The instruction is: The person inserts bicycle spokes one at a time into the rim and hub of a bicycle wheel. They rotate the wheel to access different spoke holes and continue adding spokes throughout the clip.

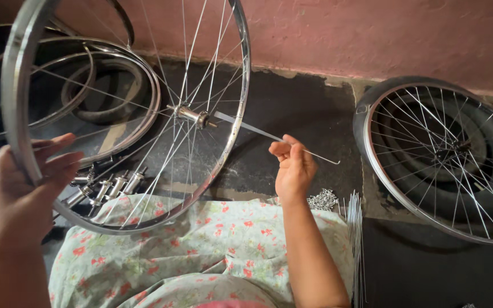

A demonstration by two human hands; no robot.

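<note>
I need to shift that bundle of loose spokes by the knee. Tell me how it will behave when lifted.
The bundle of spokes is thin bare wire with no tie in view, so it would probably splay and slip apart. Each spoke looks long and slender, likely springy rather than stiff. Smooth metal on the dark floor may roll or slide.

Silver rim (18, 85), pink wall (372, 34), red-flowered pale green cloth (201, 251).
</note>
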